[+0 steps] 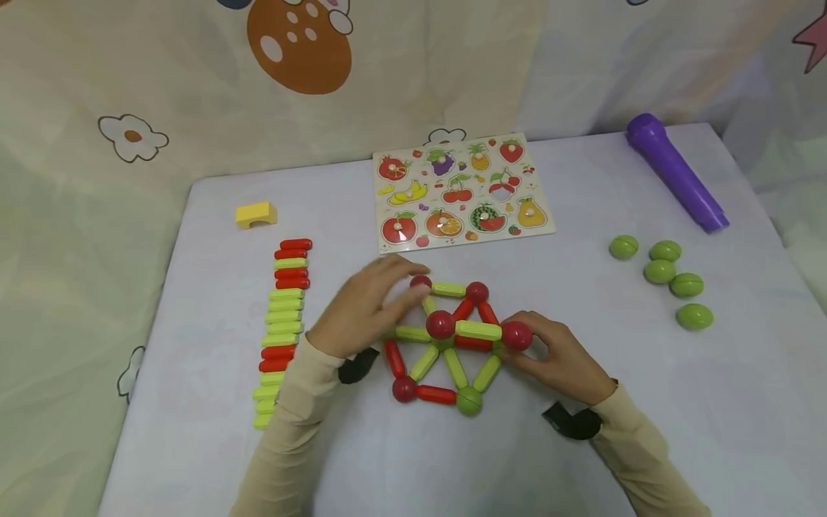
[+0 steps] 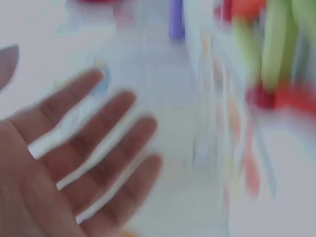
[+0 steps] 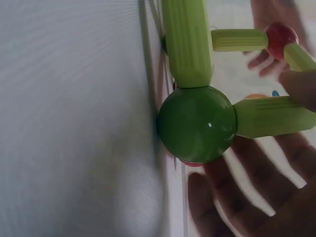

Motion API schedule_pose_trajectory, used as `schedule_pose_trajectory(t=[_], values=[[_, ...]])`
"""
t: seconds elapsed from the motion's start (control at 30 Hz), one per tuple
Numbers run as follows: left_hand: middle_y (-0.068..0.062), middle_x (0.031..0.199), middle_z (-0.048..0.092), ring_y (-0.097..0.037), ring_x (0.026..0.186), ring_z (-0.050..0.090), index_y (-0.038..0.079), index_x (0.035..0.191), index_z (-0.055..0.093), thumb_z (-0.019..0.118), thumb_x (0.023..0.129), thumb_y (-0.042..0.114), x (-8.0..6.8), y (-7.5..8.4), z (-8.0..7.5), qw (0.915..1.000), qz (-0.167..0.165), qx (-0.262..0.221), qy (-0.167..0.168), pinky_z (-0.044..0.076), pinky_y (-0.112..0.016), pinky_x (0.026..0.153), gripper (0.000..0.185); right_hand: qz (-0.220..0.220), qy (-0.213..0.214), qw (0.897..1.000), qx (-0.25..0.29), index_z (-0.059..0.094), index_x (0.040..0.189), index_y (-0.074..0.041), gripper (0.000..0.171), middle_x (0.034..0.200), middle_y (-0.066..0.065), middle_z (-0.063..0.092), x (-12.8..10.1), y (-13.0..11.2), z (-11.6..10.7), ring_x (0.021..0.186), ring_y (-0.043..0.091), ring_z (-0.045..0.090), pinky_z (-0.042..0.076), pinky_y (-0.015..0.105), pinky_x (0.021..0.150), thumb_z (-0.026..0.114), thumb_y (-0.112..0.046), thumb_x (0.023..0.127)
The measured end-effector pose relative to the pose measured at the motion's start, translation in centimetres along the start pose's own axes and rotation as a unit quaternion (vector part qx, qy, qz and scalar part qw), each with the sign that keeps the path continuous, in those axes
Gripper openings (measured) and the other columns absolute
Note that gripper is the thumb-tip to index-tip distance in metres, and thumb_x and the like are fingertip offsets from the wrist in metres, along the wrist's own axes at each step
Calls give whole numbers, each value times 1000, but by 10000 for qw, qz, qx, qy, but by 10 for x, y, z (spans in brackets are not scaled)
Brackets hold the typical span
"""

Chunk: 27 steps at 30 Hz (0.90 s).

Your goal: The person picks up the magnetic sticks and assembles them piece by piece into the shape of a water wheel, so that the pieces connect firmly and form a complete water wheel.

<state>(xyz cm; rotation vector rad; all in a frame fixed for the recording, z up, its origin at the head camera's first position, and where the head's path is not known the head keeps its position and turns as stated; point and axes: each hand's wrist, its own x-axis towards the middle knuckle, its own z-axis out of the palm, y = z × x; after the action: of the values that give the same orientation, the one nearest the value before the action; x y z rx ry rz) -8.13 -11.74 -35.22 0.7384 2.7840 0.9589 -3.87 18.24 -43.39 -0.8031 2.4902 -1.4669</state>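
Observation:
A construction of yellow-green and red sticks joined by balls stands on the table. A raised stick [image 1: 478, 330] joins two red balls [image 1: 441, 324] at its top. My right hand [image 1: 562, 359] is at the right end, its thumb and fingers around an upright yellow-green stick [image 3: 271, 117] above a green ball [image 3: 197, 124]. On the far left side, my left hand [image 1: 365, 305] has its thumb and index finger beside a red ball [image 1: 421, 282]. In the blurred left wrist view, its fingers [image 2: 94, 143] are spread and the palm holds nothing.
Several loose red and yellow-green sticks [image 1: 284, 316] form a column at left, with a yellow arch block [image 1: 255, 215] beyond. A fruit puzzle board [image 1: 461, 192] lies behind the construction. Several green balls [image 1: 660, 271] and a purple microphone-shaped toy [image 1: 678, 172] are at right.

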Motion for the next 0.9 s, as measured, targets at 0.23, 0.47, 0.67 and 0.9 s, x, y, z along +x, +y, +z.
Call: schedule_pose_trajectory(t=[0.23, 0.47, 0.67, 0.9], values=[[-29, 128, 51, -48, 108, 51, 1, 130, 53, 53, 98, 23, 8, -79, -52, 9634, -2113, 1494, 693, 45, -58, 84, 39, 109, 5, 9999, 47, 60, 112, -20, 39, 103, -9, 62, -2, 4, 1, 96, 8, 55, 47, 23, 90, 76, -6, 80], [-34, 131, 46, -53, 103, 51, 5, 134, 50, 56, 95, 28, 13, -129, -55, 9329, -3065, 1885, -158, 41, -62, 86, 46, -185, -7, 9997, 148, 60, 113, -19, 38, 103, -6, 63, -3, 7, 5, 96, 8, 54, 47, 22, 89, 75, -5, 81], [-29, 118, 55, -50, 99, 53, 9, 124, 60, 61, 91, 21, 20, -130, -40, 9247, -2988, 2360, 6, 38, -62, 87, 35, -328, -14, 9993, 183, 59, 114, -20, 39, 103, -4, 63, -2, 6, 5, 97, 8, 54, 46, 22, 89, 75, -6, 81], [-23, 106, 62, -42, 92, 54, 10, 110, 68, 72, 85, 14, 31, -120, -28, 9233, -2498, 2861, 577, 39, -53, 80, 26, -308, -22, 9994, 157, 59, 112, -22, 38, 102, -5, 62, -2, 6, 5, 97, 7, 53, 47, 22, 88, 75, -6, 81]])
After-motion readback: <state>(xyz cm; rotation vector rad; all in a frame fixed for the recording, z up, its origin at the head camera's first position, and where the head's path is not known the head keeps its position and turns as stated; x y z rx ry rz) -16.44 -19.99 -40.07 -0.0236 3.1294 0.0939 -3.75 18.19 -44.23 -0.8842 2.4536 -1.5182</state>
